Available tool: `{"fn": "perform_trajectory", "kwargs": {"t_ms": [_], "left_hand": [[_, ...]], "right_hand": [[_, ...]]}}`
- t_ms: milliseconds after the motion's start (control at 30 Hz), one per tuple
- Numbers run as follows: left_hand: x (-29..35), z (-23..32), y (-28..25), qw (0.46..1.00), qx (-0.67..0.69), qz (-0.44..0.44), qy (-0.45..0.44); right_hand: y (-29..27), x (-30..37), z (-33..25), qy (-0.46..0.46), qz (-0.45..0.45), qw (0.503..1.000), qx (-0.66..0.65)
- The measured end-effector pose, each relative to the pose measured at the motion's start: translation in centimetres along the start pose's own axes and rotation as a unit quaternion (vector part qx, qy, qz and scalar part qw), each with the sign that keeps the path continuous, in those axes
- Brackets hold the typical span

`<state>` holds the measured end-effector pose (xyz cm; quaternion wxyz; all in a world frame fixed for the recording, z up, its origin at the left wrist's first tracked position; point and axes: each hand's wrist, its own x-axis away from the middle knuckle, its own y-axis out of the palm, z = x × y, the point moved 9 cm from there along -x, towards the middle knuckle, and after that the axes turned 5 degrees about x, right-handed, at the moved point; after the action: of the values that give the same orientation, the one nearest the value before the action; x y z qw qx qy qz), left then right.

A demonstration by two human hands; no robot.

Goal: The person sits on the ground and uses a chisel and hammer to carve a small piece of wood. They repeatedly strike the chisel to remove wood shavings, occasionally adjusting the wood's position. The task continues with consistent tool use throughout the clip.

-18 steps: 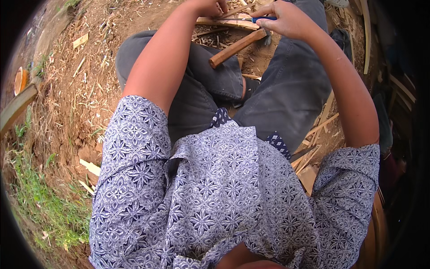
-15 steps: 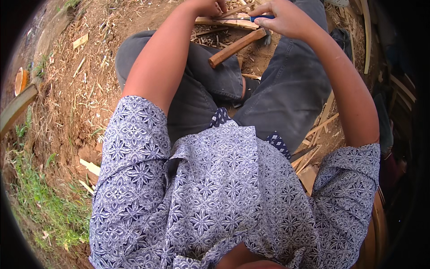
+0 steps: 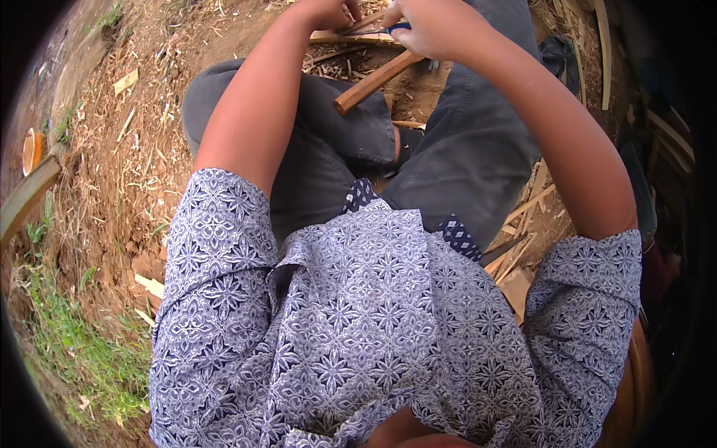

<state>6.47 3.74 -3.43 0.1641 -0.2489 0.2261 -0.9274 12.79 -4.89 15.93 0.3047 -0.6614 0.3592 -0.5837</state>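
At the top edge, my right hand (image 3: 441,31) grips a blue-handled tool (image 3: 401,28) with a thin metal shaft; its exact kind is not clear. The shaft points left, over a pale wooden board (image 3: 328,37) lying on the ground. My left hand (image 3: 334,13) is at the board's left part, partly cut off by the picture's edge. Its fingers curl down beside a thin wood strip (image 3: 366,22), and what they hold is hidden. Just below my right hand lies a hammer (image 3: 377,81) with a wooden handle, its head mostly covered by that hand.
My legs (image 3: 478,127) in dark trousers are folded around the work spot. Wood shavings litter the brown soil (image 3: 112,194). Split wood pieces (image 3: 515,287) and a dark blade (image 3: 504,250) lie to the right. A curved wooden piece (image 3: 30,194) and grass (image 3: 75,336) are at left.
My right hand has moved left and up with the blue-handled tool, now covering more of the hammer's head. The whole view has shifted slightly; my left hand stays by the board.
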Motion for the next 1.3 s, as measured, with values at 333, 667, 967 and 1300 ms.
{"fn": "perform_trajectory", "kwargs": {"t_ms": [333, 667, 967, 1300], "left_hand": [[1.1, 2.8, 0.3, 0.999, -0.028, -0.013, 0.031], [4.6, 4.8, -0.5, 0.995, -0.089, 0.050, -0.007], [13.2, 5.7, -4.2, 0.965, -0.091, 0.245, -0.001], [16.9, 8.5, -4.0, 0.951, 0.093, 0.296, 0.012]], "right_hand": [[6.7, 1.8, 7.7, 0.032, -0.090, 0.945, -0.313], [7.6, 13.2, 6.4, 0.078, 0.179, 0.768, -0.610], [9.6, 10.2, 6.9, 0.068, 0.278, 0.766, -0.575], [10.4, 11.5, 7.9, 0.055, 0.345, 0.805, -0.479]]}}
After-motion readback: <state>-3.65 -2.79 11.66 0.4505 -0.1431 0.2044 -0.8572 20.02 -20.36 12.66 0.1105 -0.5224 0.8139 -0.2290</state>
